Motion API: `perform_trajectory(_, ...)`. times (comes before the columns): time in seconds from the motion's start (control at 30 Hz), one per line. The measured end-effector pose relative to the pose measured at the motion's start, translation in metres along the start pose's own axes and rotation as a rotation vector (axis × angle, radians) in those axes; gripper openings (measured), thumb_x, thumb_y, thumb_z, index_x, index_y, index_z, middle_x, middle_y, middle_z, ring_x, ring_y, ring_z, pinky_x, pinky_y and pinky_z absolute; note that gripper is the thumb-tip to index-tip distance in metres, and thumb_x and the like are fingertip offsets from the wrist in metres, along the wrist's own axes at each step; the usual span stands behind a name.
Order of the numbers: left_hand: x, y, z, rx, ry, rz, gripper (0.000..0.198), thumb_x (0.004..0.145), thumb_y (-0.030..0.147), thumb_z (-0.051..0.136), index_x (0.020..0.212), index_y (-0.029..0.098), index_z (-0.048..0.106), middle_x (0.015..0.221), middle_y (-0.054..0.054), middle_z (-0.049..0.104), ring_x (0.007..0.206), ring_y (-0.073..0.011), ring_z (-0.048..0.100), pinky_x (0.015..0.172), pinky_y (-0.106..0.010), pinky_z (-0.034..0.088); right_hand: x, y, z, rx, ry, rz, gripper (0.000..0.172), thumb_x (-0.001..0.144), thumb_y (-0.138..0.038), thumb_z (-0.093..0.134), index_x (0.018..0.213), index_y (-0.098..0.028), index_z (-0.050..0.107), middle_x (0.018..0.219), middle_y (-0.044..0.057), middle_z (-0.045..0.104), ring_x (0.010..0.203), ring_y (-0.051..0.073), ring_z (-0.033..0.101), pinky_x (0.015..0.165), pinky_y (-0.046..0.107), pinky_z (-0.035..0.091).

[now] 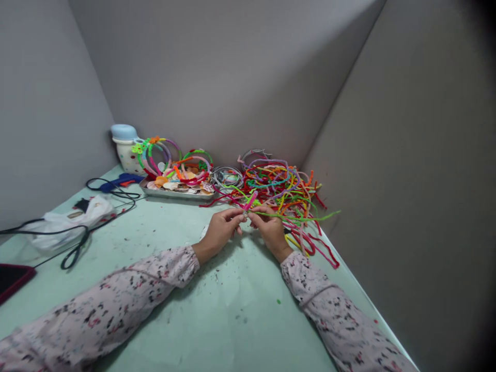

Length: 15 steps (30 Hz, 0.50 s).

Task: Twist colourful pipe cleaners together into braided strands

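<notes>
My left hand and my right hand meet fingertip to fingertip just above the table. Both are closed in a pinch. A short pink fuzzy pipe cleaner sticks up from between the fingertips, on the left hand's side. From my right fingers a long green pipe cleaner runs out to the right, past the table edge. The exact joint where the two pieces meet is covered by the fingers. Close behind the hands lies a tangled heap of coloured pipe cleaners.
A metal tray holds petal-like scraps and wrapped hoops. Coiled wire lies beside it. At the left are a lidded cup, a white plastic bag, black cable and a dark red-edged device. Walls enclose the table.
</notes>
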<state>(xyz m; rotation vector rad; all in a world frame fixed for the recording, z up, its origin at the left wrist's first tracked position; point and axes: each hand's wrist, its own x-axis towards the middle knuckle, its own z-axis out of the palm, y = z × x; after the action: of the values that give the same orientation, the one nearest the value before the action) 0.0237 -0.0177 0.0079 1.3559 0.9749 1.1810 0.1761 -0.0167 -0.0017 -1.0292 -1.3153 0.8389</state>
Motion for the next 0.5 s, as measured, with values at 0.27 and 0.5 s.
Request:
perform_trajectory(0.27, -0.0009, 0.0032, 0.0002, -0.069, -0.009, -0.037, 0.037, 0.073, 0.032, 0.069, 0.105, 0.012, 0.07, 0.073, -0.001, 0.067, 0.048, -0.0059, 0.052, 0.044, -0.018, 0.035, -0.003, 0.0033, 0.0013, -0.035, 0.003, -0.068, 0.02, 0.075, -0.04, 0.07, 0.082, -0.022, 0.064, 0.074, 0.0, 0.065, 0.062, 0.014, 0.06, 0.061, 0.028, 0.05)
perform_trajectory(0.5, -0.0011, 0.0039, -0.0004, -0.12, -0.041, -0.051, 0.047, 0.07, 0.033, 0.072, 0.113, 0.013, 0.067, 0.072, -0.001, 0.067, 0.047, -0.0056, 0.051, 0.044, -0.018, 0.033, -0.0039, 0.0039, -0.0001, -0.098, 0.003, -0.131, 0.017, 0.078, -0.039, 0.067, 0.083, -0.022, 0.065, 0.078, 0.001, 0.065, 0.065, 0.015, 0.062, 0.063, 0.028, 0.051)
